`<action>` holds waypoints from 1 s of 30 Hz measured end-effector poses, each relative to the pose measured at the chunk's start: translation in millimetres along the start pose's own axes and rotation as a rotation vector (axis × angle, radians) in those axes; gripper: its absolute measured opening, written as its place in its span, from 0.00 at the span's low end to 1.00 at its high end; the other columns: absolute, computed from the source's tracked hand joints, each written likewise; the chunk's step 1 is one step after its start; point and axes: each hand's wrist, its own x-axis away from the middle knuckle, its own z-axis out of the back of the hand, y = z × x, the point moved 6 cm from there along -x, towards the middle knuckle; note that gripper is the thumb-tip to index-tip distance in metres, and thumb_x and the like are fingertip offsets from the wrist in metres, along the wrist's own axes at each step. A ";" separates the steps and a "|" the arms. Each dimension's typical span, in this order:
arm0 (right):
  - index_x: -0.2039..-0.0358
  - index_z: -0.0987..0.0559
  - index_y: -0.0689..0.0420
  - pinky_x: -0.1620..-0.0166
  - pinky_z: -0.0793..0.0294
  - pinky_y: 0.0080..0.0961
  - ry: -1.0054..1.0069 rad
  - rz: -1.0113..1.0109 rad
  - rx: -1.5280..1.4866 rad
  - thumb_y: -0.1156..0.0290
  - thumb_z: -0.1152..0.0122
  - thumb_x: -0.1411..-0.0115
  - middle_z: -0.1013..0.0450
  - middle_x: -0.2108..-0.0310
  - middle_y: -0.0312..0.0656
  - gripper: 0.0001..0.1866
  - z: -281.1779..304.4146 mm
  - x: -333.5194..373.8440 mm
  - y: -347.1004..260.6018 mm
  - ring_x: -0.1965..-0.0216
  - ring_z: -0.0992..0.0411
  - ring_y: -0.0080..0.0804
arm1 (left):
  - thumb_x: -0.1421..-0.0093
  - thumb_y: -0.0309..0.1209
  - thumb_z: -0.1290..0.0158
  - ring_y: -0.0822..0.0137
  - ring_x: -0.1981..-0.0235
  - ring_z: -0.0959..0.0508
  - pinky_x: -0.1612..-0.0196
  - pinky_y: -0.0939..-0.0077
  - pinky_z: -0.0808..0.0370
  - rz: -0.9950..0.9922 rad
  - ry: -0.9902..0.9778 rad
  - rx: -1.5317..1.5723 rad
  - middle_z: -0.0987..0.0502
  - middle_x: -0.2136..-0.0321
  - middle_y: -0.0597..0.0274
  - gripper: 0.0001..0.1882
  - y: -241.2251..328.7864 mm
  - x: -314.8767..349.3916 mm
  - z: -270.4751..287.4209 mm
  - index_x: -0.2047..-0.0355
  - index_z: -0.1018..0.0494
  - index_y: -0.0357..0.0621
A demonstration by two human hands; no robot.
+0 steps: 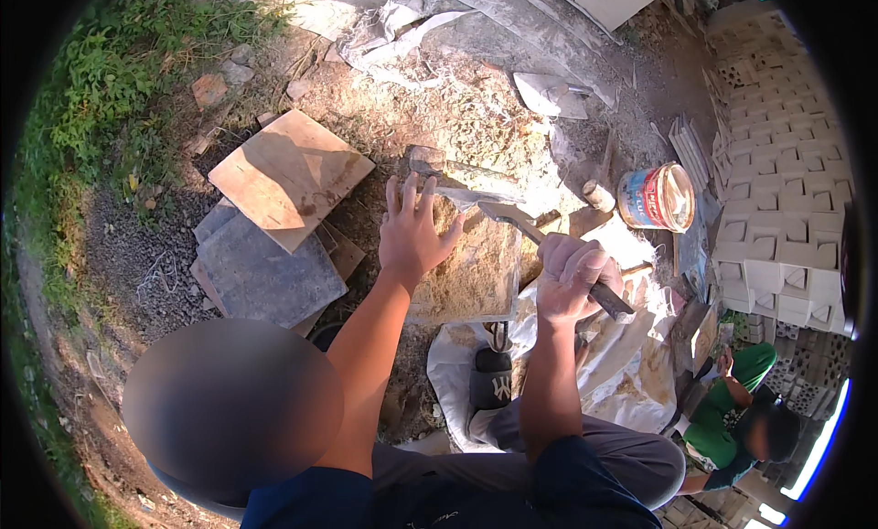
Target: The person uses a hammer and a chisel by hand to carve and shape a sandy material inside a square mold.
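My left hand (413, 238) is spread over the far left part of a square, sandy-coloured slab (471, 277), fingers stretched out, holding nothing. Whether its palm presses on the slab is hard to tell. In my right hand (572, 275), closed in a fist, is a flat metal bar tool (518, 222). Its bent, thin tip points to the far left over the slab, and its thick butt end sticks out at the near right. Just beyond my left fingertips lies a hammer-like tool (426, 160) with a blocky head, on the dusty ground.
A beige slab (288, 172) rests on grey slabs (270, 268) at left. To the right are a bucket (657, 198), a small cylinder (599, 195) and stacked carved blocks (777, 172). Whitish sheeting (457, 360) lies underfoot. A person in green (727, 419) sits lower right. A blurred oval covers the lower left.
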 end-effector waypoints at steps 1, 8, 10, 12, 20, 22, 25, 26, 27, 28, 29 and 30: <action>0.85 0.40 0.56 0.84 0.50 0.24 0.001 -0.007 0.002 0.65 0.51 0.28 0.43 0.89 0.33 0.26 1.1 1.1 2.2 0.88 0.48 0.19 | 0.41 0.56 0.45 0.38 0.33 0.44 0.46 0.48 0.22 -0.011 0.025 0.013 0.40 0.37 0.50 0.38 0.7 -0.7 1.6 0.37 0.37 0.48; 0.84 0.41 0.54 0.83 0.51 0.25 0.006 -0.069 0.074 0.65 0.51 0.27 0.46 0.88 0.29 0.26 1.9 -4.6 9.5 0.88 0.49 0.19 | 0.41 0.53 0.44 0.38 0.34 0.43 0.48 0.47 0.21 0.023 -0.013 0.053 0.39 0.38 0.50 0.36 0.6 -2.5 6.4 0.37 0.36 0.48; 0.84 0.41 0.54 0.82 0.52 0.25 -0.002 -0.041 0.014 0.65 0.52 0.27 0.47 0.88 0.29 0.26 5.6 -6.3 0.4 0.88 0.49 0.19 | 0.39 0.51 0.46 0.38 0.34 0.43 0.47 0.47 0.22 -0.004 0.025 0.038 0.39 0.38 0.50 0.34 -0.6 -4.8 4.0 0.37 0.36 0.48; 0.84 0.41 0.54 0.82 0.52 0.25 -0.023 -0.062 0.099 0.65 0.52 0.27 0.47 0.89 0.29 0.26 2.7 -3.9 8.1 0.88 0.50 0.19 | 0.37 0.49 0.48 0.39 0.34 0.43 0.45 0.47 0.23 -0.040 0.047 0.039 0.39 0.37 0.50 0.32 3.0 -2.4 -0.3 0.37 0.37 0.48; 0.84 0.39 0.55 0.82 0.51 0.25 -0.151 -0.152 0.096 0.65 0.54 0.26 0.46 0.89 0.30 0.26 0.9 -8.2 9.0 0.88 0.50 0.20 | 0.34 0.41 0.52 0.41 0.35 0.39 0.42 0.48 0.26 0.045 0.068 0.249 0.39 0.36 0.45 0.28 -10.3 -1.3 -0.4 0.36 0.38 0.45; 0.84 0.39 0.55 0.83 0.51 0.25 -0.207 -0.184 0.191 0.65 0.53 0.27 0.44 0.90 0.32 0.26 -4.1 -9.6 12.3 0.89 0.50 0.20 | 0.34 0.40 0.52 0.41 0.35 0.39 0.42 0.48 0.27 0.064 0.054 0.281 0.39 0.36 0.44 0.28 -9.5 0.6 -2.2 0.36 0.38 0.45; 0.84 0.41 0.55 0.84 0.53 0.25 -0.229 -0.142 -0.031 0.65 0.53 0.27 0.45 0.90 0.31 0.26 -7.5 -10.1 0.0 0.89 0.51 0.20 | 0.35 0.39 0.52 0.40 0.36 0.39 0.43 0.47 0.26 0.048 0.087 0.265 0.39 0.37 0.43 0.27 -16.5 -2.5 -1.3 0.37 0.37 0.44; 0.85 0.41 0.55 0.84 0.53 0.24 -0.197 -0.140 0.018 0.64 0.51 0.27 0.46 0.90 0.32 0.26 -7.9 -9.5 0.6 0.89 0.51 0.20 | 0.35 0.39 0.52 0.40 0.36 0.39 0.43 0.47 0.26 0.015 0.108 0.266 0.38 0.37 0.43 0.27 -12.9 -5.3 -1.2 0.37 0.37 0.44; 0.85 0.41 0.54 0.84 0.53 0.24 -0.213 -0.188 0.109 0.64 0.50 0.28 0.46 0.91 0.31 0.27 -5.3 -3.4 14.3 0.90 0.50 0.21 | 0.35 0.39 0.52 0.40 0.36 0.39 0.43 0.47 0.26 -0.019 0.130 0.267 0.38 0.37 0.42 0.27 -9.3 -5.6 -0.4 0.37 0.37 0.44; 0.86 0.42 0.54 0.85 0.54 0.24 -0.238 -0.159 0.139 0.64 0.50 0.28 0.46 0.91 0.31 0.27 -5.7 -3.5 14.2 0.90 0.50 0.21 | 0.35 0.39 0.52 0.41 0.36 0.38 0.43 0.47 0.26 0.023 0.092 0.283 0.38 0.37 0.43 0.27 -10.3 -1.7 -2.1 0.38 0.36 0.44; 0.86 0.42 0.54 0.85 0.54 0.24 -0.264 -0.124 0.161 0.64 0.50 0.28 0.46 0.91 0.31 0.27 -11.5 -6.0 12.8 0.91 0.50 0.21 | 0.35 0.39 0.52 0.41 0.36 0.38 0.43 0.47 0.26 0.024 0.093 0.277 0.38 0.37 0.43 0.27 -12.1 -0.7 -0.4 0.38 0.36 0.44; 0.86 0.42 0.54 0.85 0.54 0.24 -0.264 -0.124 0.155 0.64 0.50 0.28 0.46 0.91 0.31 0.27 -14.4 -7.7 8.3 0.91 0.50 0.21 | 0.35 0.40 0.52 0.41 0.36 0.39 0.42 0.47 0.27 0.045 0.082 0.276 0.38 0.37 0.44 0.27 -14.6 0.0 0.2 0.37 0.37 0.44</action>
